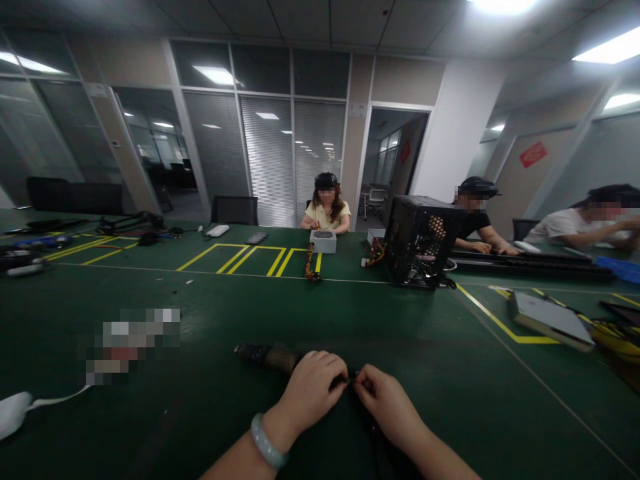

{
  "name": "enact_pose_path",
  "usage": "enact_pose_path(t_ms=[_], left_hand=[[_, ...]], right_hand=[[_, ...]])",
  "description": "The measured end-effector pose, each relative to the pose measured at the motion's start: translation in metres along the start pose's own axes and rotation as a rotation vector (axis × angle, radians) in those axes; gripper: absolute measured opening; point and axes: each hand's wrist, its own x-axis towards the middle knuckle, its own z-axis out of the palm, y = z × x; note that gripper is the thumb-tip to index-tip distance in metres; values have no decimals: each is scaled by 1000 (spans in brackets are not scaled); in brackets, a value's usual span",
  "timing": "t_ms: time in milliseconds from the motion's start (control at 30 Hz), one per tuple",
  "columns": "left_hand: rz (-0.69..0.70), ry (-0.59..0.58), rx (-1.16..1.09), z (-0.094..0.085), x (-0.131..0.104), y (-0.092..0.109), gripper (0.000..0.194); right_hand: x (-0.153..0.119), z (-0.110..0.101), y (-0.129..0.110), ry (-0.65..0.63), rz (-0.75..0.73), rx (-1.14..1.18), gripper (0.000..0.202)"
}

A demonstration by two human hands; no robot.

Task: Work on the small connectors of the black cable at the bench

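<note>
A dark cylindrical tool (270, 358), shaped like an electric screwdriver, lies on the green table with its narrow tip to the left. My left hand (316, 387), with a pale green bangle at the wrist, is closed over its right end. My right hand (384, 400) is pinched close beside it, fingertips almost meeting those of my left. Something small and dark sits between the fingertips, mostly hidden. Below my right hand a dark cord (374, 433) runs toward the near edge, hard to make out.
Across the table (225, 300) a person (327, 210) sits behind a power supply (323, 241). A black computer case (423, 240) stands right of centre, with two people beyond. A silver box (550, 320) lies at right. A white corded device (14, 413) is at left.
</note>
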Motion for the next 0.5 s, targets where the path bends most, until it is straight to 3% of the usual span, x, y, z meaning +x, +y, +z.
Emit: enact_pose_path(t_ms=[500], left_hand=[[35,9,-16,0,-2,0,18]], right_hand=[[1,1,1,13,2,-1,8]])
